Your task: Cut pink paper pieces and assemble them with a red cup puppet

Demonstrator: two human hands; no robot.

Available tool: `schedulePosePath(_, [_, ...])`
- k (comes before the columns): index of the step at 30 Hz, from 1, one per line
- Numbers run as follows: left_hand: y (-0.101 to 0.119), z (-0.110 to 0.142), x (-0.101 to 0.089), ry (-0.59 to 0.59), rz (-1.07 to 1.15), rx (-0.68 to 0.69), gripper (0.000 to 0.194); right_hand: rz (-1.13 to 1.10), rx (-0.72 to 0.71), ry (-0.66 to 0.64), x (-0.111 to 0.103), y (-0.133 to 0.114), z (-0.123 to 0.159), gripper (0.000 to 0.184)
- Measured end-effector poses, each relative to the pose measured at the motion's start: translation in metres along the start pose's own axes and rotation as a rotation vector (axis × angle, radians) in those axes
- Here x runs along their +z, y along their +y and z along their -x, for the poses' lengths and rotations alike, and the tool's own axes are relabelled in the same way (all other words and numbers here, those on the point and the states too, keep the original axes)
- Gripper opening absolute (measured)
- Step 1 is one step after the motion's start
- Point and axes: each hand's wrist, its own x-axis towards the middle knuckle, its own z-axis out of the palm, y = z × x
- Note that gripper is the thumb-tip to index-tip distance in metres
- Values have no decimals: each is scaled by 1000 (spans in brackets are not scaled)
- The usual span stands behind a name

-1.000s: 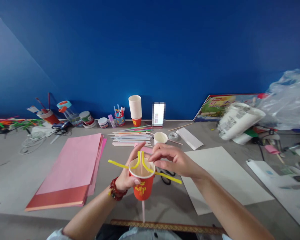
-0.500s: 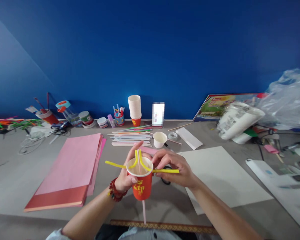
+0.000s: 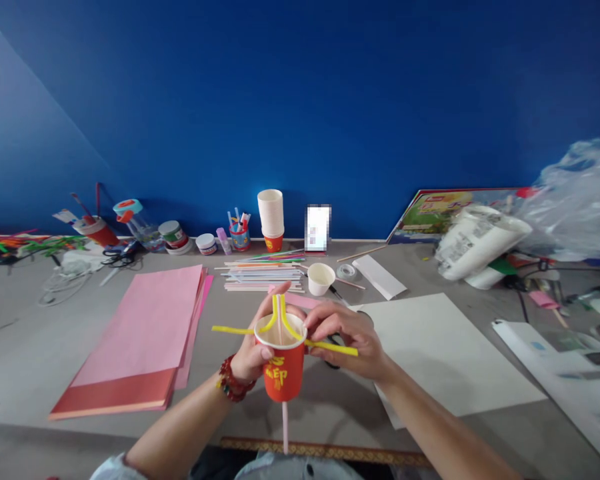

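Note:
In my left hand (image 3: 253,360) is a red paper cup (image 3: 286,377) with yellow lettering, its fingers wrapped round the side and thumb in front. A pale pink straw (image 3: 285,430) sticks out below the base, and a pale stem stands inside the cup. Two yellow strips (image 3: 233,330) rise beside that stem, curve down and pass out through opposite walls below the rim. My right hand (image 3: 353,337) is closed at the right wall, fingertips pinching around the right yellow strip (image 3: 337,348) where it leaves the cup; the exact contact is partly hidden.
Pink paper sheets (image 3: 145,327) lie left and a white sheet (image 3: 445,353) right. Behind the hands are loose straws (image 3: 263,277), a small white cup (image 3: 321,279), a tape roll (image 3: 347,271) and stacked paper cups (image 3: 271,213). Scissors are partly hidden beneath my right hand.
The outer end of the right yellow strip has tipped downward, and the left one lies flatter. The cup has turned slightly in my left hand, and the straw below it has shifted a little.

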Motion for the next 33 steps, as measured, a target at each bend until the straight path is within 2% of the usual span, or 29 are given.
schedulePosePath(4, [2,0,-1,-20,11,-8,105,8,0,-28,-5,-1,1,13])
schedulePosePath(7, [2,0,-4,-71,-13,-39,109,-138,71,-129,-13,-4,-3,42])
schedulePosePath(9, [2,0,-6,-119,-26,-94,111,-147,195,-170,-20,-8,-8,49])
schedulePosePath(12, [1,0,-7,-158,-26,-172,112,-8,360,-302,-26,-15,-21,25])
schedulePosePath(15, [-1,1,-8,-195,-27,-172,109,-11,404,-506,-28,-19,-34,7])
schedulePosePath(17, [-1,1,-8,-231,-26,-174,108,-33,422,-563,-26,-19,-40,4])
schedulePosePath(22, [0,0,-7,-262,10,-190,109,1,494,-519,-16,-15,-38,3])
schedulePosePath(29, [-6,3,-5,-221,-27,-215,113,11,554,-490,-10,-9,-33,16])
schedulePosePath(33, [-6,4,-6,-195,21,-234,111,-41,507,-452,-15,-9,-31,17])
